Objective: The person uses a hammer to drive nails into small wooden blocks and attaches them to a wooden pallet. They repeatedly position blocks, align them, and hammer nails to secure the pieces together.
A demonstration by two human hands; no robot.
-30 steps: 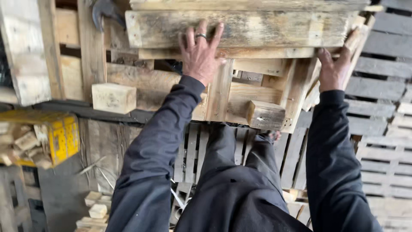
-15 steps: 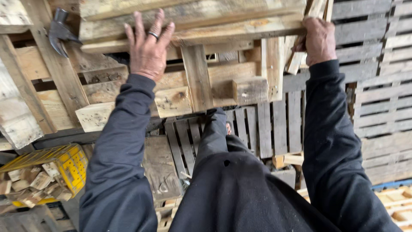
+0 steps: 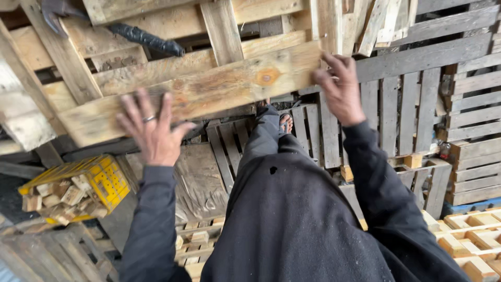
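Note:
A weathered wooden pallet (image 3: pixel 209 89) leans tilted in front of me, its lowest board running from lower left to upper right. My left hand (image 3: pixel 151 133), a ring on one finger, lies flat against that board's left part with the fingers spread. My right hand (image 3: pixel 342 89) curls around the board's right end. Both arms wear dark sleeves. On the pallet's upper left lies a hammer (image 3: pixel 55 10) with a black handle (image 3: pixel 146 39). Below the board my sandalled foot (image 3: pixel 285 122) stands on flat pallet slats.
A yellow plastic crate (image 3: pixel 104 180) filled with wood blocks sits at lower left. Grey pallets (image 3: pixel 469 104) are stacked along the right. Pale new pallets (image 3: pixel 469 240) lie at lower right. A worn wood panel (image 3: pixel 201 177) covers the ground beside my leg.
The pallet now sits lower and more tilted in view. My left hand has slid down onto its lowest board, and my right hand has shifted inward to the board's end.

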